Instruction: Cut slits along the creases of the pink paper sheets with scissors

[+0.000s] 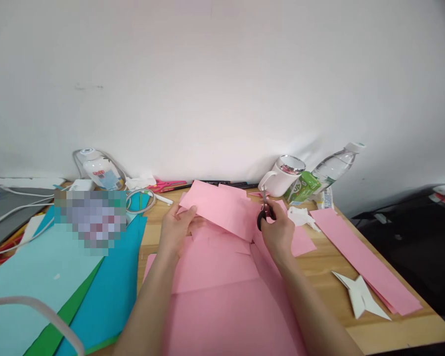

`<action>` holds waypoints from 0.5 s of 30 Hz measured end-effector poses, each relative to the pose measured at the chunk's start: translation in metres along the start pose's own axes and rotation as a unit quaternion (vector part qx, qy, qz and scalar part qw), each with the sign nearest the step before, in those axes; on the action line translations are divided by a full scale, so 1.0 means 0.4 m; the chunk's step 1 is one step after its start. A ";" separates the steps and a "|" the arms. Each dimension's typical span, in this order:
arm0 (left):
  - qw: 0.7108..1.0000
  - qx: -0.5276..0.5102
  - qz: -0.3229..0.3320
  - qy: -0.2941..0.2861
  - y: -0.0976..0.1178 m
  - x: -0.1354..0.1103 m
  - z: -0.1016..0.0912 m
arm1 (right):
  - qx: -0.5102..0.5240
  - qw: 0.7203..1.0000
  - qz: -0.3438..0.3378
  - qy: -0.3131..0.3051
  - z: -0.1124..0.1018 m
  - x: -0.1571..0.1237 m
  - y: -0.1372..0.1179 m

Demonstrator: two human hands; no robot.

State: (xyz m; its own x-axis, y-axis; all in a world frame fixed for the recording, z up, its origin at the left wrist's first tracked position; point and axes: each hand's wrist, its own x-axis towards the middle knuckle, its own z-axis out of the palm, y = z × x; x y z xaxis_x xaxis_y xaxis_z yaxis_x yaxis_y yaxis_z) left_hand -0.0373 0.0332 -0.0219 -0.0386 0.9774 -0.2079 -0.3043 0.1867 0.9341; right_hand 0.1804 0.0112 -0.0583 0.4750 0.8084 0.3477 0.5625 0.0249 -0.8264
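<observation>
My left hand (176,225) pinches the left edge of a pink sheet of paper (218,205), thumb on top, and holds it raised and tilted above other pink paper. In my right hand (280,230) is a pair of scissors (262,217) with black handles, its blades pointing up toward the wall. The scissors are just right of the raised sheet; whether the blades touch paper I cannot tell. Large pink sheets (222,311) lie below, between my forearms, with smaller pink pieces around them.
Blue and green paper (120,277) lies left, partly under a blurred-out object and cables. At the back stand a white bottle (102,170), white mug (280,178), green carton (302,188) and water bottle (335,165). Pink strips (363,257) and a folded paper star (360,296) lie right.
</observation>
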 end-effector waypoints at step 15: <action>0.991 0.062 0.064 0.099 -0.013 0.010 -0.004 | -0.039 0.804 -0.301 -0.512 -0.004 -0.107 -0.155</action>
State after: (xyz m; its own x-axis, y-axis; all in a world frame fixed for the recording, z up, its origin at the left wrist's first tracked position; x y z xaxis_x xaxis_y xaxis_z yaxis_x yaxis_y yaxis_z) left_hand -0.0373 0.0358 -0.0282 -0.2591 0.9575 -0.1269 -0.1669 0.0850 0.9823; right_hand 0.1264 -0.0261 -0.0214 -0.6817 0.7254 0.0949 0.5414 0.5875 -0.6015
